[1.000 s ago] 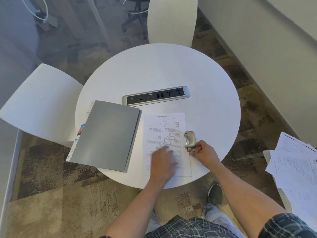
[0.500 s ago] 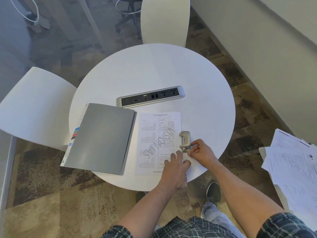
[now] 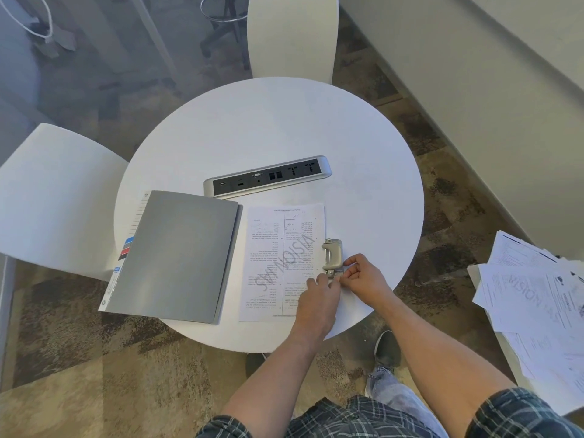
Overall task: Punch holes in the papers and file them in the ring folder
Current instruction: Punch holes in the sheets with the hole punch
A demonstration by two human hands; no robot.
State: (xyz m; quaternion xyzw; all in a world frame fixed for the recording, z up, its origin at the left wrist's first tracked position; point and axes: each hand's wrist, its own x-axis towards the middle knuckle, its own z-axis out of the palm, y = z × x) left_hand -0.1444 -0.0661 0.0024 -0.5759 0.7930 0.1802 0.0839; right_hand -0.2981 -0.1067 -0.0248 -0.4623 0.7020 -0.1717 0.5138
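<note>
A printed paper sheet (image 3: 279, 263) lies on the round white table (image 3: 363, 197), its right edge slid into a small metal hole punch (image 3: 332, 255). My right hand (image 3: 365, 278) pinches the near end of the hole punch with thumb and fingers. My left hand (image 3: 319, 300) rests on the sheet's right edge, fingertips just below the punch, holding the paper down. The grey ring folder (image 3: 177, 257) lies closed to the left of the sheet, with coloured tabs showing along its left side.
A silver power socket strip (image 3: 267, 180) sits at the table's middle, behind the sheet. A loose pile of printed papers (image 3: 537, 311) lies on a surface at the right. White chairs stand at the left (image 3: 53, 197) and far side (image 3: 292, 36).
My left hand has slid right across the sheet to its right edge, beside the punch. My right hand has stayed at the punch's near end.
</note>
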